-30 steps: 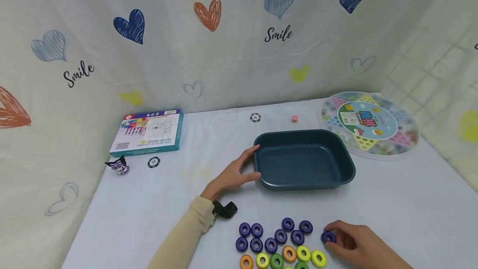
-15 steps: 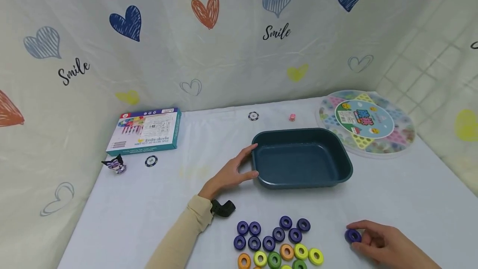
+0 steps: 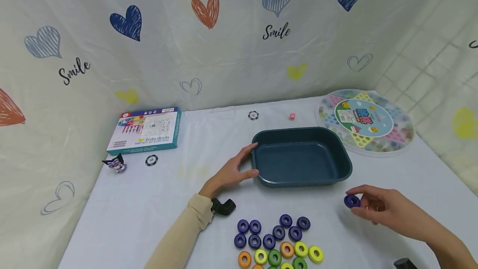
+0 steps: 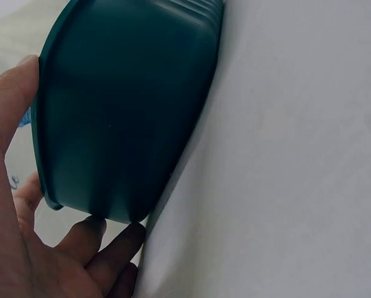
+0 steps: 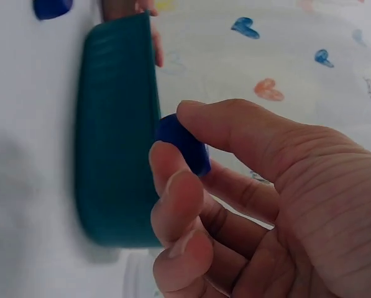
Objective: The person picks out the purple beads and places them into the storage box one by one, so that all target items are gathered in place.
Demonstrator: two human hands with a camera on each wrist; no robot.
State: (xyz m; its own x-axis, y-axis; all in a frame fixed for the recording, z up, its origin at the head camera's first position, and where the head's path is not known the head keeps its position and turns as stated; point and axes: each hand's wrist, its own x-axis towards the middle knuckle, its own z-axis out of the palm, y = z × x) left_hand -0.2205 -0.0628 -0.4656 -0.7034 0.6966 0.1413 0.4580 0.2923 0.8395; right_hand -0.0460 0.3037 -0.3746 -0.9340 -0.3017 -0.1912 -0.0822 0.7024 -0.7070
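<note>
My left hand (image 3: 231, 171) rests its thumb and fingertips against the left end of a dark teal plastic tray (image 3: 302, 184). In the left wrist view, the fingertips (image 4: 95, 225) press on the tray's outer wall and the thumb lies at its rim. Right of the tray's near corner, my right hand (image 3: 388, 211) pinches a purple bead ring (image 3: 352, 201) between thumb and fingers, above the cloth. From the right wrist view, this ring overlaps the tray's side. Several more purple bead rings (image 3: 295, 233) lie in front of the tray, with orange (image 3: 244, 259), yellow (image 3: 315, 254) and green ones nearer me.
At the back left lies a flat printed box (image 3: 143, 131), with a small figurine (image 3: 116, 163) and a poker chip (image 3: 151, 160) before it. Another chip (image 3: 253, 115) and a tiny pink piece (image 3: 292, 116) sit behind the tray. A round game board (image 3: 366, 123) lies back right.
My right hand has carried the purple bead ring rightward from the group, then up and forward towards the level of the tray's near edge. The left hand stays at the tray.
</note>
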